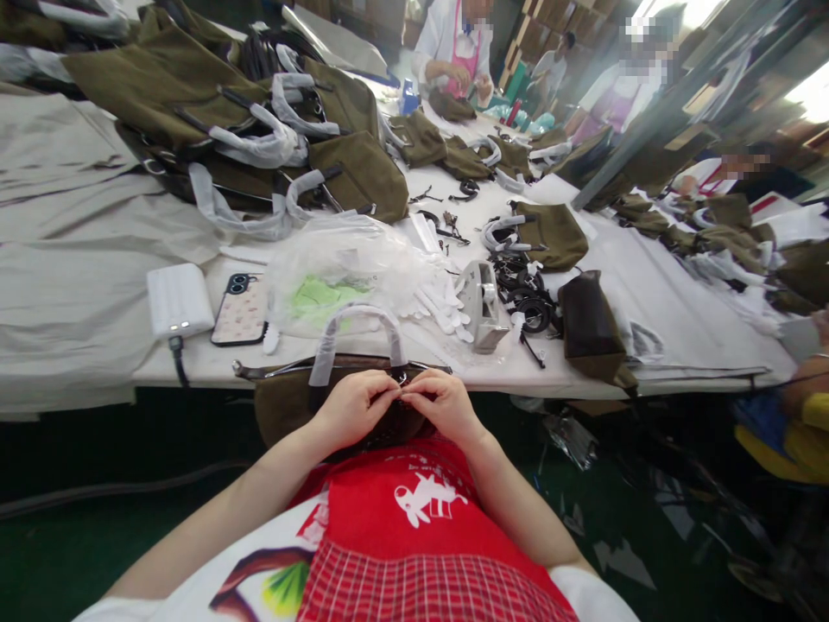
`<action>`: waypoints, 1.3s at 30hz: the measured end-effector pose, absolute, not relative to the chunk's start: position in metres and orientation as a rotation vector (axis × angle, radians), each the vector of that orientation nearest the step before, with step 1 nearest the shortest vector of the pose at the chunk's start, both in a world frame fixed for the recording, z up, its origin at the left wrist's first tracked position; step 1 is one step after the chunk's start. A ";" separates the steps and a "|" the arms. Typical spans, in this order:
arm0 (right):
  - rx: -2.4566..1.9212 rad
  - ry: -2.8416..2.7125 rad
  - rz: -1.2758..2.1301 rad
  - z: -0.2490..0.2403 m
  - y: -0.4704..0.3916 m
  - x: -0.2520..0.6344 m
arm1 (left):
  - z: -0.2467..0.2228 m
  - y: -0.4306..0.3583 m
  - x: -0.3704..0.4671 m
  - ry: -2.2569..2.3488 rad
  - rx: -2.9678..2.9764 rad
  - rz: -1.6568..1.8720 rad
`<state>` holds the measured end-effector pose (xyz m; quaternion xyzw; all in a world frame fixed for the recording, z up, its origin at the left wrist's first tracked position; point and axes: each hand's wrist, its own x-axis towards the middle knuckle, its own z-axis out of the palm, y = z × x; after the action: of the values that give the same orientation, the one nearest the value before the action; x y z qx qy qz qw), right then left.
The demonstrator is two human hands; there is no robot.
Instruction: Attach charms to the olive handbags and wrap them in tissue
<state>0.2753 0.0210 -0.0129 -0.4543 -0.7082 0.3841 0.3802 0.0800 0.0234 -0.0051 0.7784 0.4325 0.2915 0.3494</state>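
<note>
An olive-brown handbag (285, 406) lies against the table's front edge, in front of my body. Its zipper runs along the top, and one handle (363, 313) wrapped in white film stands up. My left hand (359, 402) is closed in a pinch at the bag's top, near the foot of the handle. Opposite it, my right hand (446, 404) pinches too, with the fingertips of both hands almost meeting. Between them shows a small shiny metal clip (402, 378); its details are too small to make out. My fingers cover part of the bag.
A clear plastic bag (324, 259), a phone (239, 309), a white power bank (180, 301) and a tape dispenser (480, 307) lie beyond the handbag. Black straps (532, 302) and another bag (591, 324) are at right. Bags pile up (174, 86) at back left. Co-workers stand across the table.
</note>
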 end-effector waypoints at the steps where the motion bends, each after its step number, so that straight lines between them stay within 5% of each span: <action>1: -1.164 -1.824 0.965 -0.013 0.021 0.275 | -0.005 0.023 0.081 1.122 2.002 0.760; 39: -1.163 -2.136 0.811 -0.013 0.020 0.272 | -0.012 0.011 0.078 1.108 2.031 0.719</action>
<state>0.2719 0.0199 -0.0127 -0.4348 -0.7987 0.3032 0.2848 0.0780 0.0114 -0.0125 0.7847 0.4282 0.2779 0.3517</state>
